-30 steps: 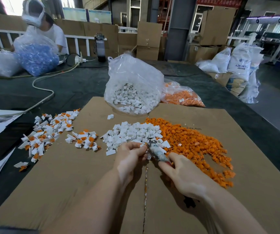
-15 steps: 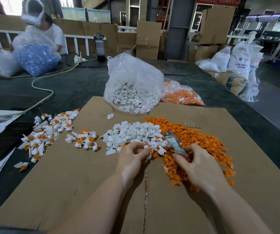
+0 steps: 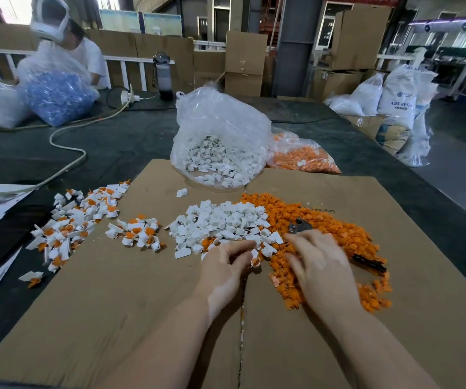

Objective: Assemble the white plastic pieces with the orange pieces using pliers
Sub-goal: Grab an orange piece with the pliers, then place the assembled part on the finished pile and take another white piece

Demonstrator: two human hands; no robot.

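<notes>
1. At the left edge of the cardboard sheet point(image 3: 114, 318) that covers the counter point(image 3: 131, 141) lies a heap of finished pieces point(image 3: 72, 228), white with orange set in; I judge it is kept well apart from the loose stock so that done work does not get mixed back in.
2. Toward the far edge of the cardboard stands an open clear bag of white pieces point(image 3: 220, 147), and beside it to the right a bag of orange pieces point(image 3: 302, 157); both look like reserve stock placed within reach.
3. In the middle of the cardboard the loose white pieces point(image 3: 220, 220) touch the orange pieces point(image 3: 324, 220), two piles side by side, probably so each hand can draw from its own.
4. The left hand point(image 3: 226, 265) has its fingers curled and pinches a small white-and-orange piece at the near rim of the white pile.
5. The right hand point(image 3: 321, 265) lies over the orange pile, blurred; whether its fingers grip anything I cannot tell.
6. The pliers point(image 3: 299, 226) show a metal head just beyond the right hand and a dark handle point(image 3: 369, 262) at its right side, lying on the orange pile.
</notes>
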